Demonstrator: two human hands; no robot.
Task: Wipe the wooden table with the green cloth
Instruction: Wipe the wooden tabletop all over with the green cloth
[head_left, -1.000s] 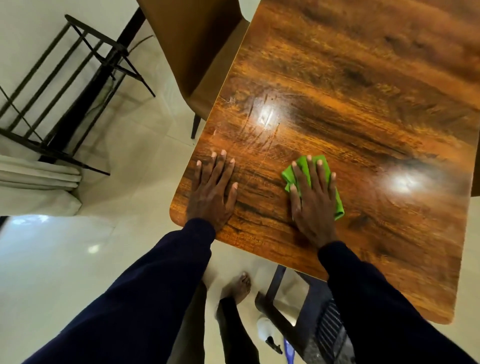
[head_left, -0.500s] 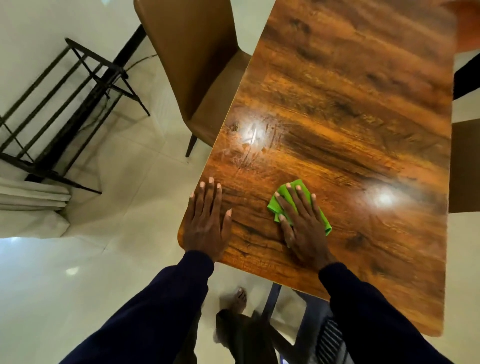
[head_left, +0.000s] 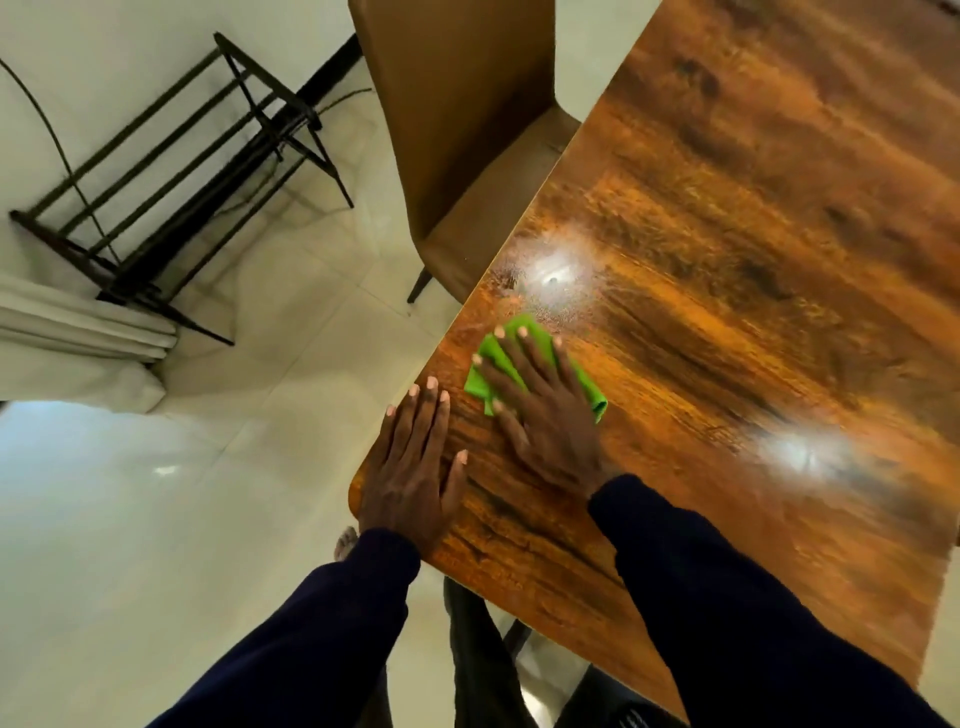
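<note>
The glossy wooden table fills the right side of the head view. A folded green cloth lies near its left edge, by the near-left corner. My right hand presses flat on the cloth with fingers spread, covering its middle. My left hand rests flat on the bare wood at the rounded corner, just left of the right hand, fingers together and holding nothing. Dark sleeves cover both arms.
A tan chair is pushed against the table's left side beyond the hands. A black metal rack stands on the pale tiled floor at the left. White curtain folds hang beside the rack.
My right hand has slid the green cloth leftward and slightly away from me, toward the table's left edge. The left hand stays planted at the corner. The view has shifted.
</note>
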